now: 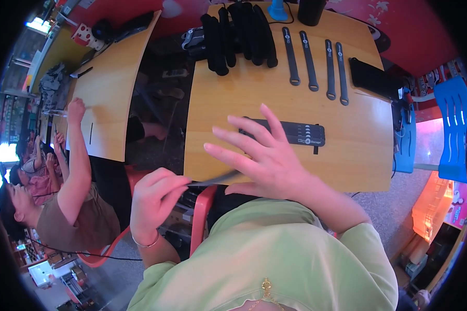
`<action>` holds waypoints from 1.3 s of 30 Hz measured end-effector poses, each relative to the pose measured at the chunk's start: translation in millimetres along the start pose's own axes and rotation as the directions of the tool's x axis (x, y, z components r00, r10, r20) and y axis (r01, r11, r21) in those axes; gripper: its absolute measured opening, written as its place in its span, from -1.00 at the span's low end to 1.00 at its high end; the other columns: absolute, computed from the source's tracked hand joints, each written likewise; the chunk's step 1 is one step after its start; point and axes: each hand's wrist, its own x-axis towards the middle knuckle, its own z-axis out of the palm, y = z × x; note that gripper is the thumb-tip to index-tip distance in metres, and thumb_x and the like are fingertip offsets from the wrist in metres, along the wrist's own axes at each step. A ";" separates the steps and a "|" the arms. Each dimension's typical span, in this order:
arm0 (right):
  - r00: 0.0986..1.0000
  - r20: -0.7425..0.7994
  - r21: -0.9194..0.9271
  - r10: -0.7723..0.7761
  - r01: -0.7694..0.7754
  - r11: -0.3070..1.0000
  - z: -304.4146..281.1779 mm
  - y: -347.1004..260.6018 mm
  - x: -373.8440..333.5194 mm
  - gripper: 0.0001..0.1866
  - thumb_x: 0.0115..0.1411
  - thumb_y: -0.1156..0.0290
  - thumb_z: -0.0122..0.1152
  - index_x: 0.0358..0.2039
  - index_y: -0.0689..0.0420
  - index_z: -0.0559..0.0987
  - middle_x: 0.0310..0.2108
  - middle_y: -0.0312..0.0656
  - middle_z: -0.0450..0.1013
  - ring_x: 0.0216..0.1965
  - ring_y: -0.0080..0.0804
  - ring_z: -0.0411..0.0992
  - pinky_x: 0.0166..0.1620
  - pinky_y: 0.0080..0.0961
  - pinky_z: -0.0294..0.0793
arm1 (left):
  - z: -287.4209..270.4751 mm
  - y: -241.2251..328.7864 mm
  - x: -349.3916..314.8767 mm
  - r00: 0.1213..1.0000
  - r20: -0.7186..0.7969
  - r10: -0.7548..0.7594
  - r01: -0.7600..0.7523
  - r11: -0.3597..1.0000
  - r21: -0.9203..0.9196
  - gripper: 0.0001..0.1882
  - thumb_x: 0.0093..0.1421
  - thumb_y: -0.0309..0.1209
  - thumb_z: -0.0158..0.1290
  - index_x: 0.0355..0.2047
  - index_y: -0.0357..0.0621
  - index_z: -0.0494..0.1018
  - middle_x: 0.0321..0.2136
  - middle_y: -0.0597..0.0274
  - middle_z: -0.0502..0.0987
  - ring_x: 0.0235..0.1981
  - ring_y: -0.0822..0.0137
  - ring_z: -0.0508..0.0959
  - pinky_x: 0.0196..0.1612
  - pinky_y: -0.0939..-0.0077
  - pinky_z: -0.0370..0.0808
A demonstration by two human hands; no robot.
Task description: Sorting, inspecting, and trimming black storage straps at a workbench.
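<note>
My left hand is closed, pinching one end of a dark strap between thumb and fingers. The strap reaches across toward my right hand, whose fingers are spread wide over the near part of the table. Its far end meets the base of my right fingers, and I cannot tell whether it touches them. Past my right hand lies a grey strap stack or card with pale print, partly covered by the fingers. A small black strip sticks out below it.
Several grey straps with ring ends lie in a row on the wooden table. Bundled black straps sit at the back left, a black pouch at the right. Another person works at a neighbouring table.
</note>
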 end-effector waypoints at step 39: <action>0.423 -0.118 0.576 0.899 -0.708 0.409 -13.9 77.1 -160.9 -0.83 0.14 0.63 0.12 -0.22 0.26 0.52 -0.41 -0.34 0.42 -0.46 -0.69 0.36 -0.37 -0.76 0.39 | 163.1 -59.5 50.6 0.923 0.068 -0.380 0.291 0.567 -0.771 -0.85 0.14 -0.67 0.01 -0.25 -0.37 0.45 -0.41 0.26 0.53 -0.36 0.45 0.58 -0.24 0.67 0.49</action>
